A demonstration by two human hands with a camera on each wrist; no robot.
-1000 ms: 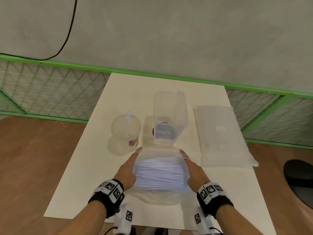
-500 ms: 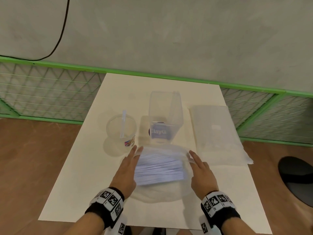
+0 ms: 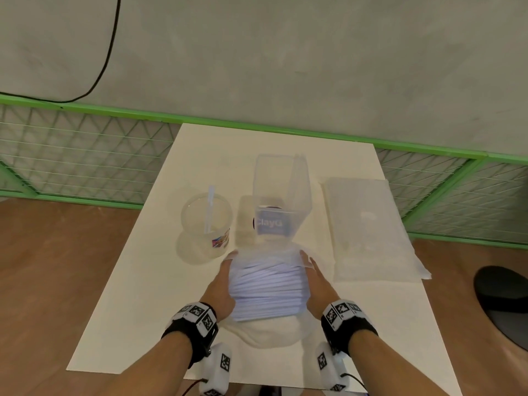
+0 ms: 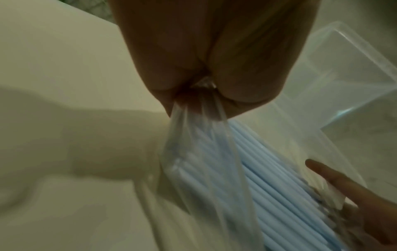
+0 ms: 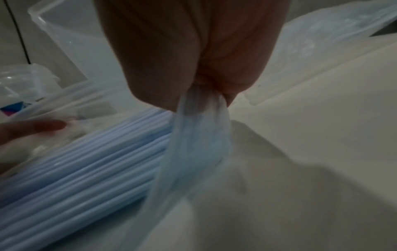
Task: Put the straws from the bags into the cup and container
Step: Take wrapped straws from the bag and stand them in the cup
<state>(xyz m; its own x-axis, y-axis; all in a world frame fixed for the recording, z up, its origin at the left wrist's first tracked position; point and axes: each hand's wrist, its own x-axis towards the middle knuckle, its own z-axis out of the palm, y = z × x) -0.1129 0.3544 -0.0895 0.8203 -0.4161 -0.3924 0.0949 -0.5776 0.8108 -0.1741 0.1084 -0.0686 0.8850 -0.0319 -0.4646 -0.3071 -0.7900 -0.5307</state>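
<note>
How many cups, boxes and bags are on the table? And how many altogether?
Cups: 1, the cup, with one straw in it.
Boxes: 1, the clear box.
Bags: 2, the straw bag held by the left hand and right hand, and the other bag lying flat.
Total: 4.

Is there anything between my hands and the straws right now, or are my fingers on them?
Yes. The clear bag still wraps the straws. The left hand and right hand each pinch bunched plastic at the bundle's sides, not bare straws.
</note>
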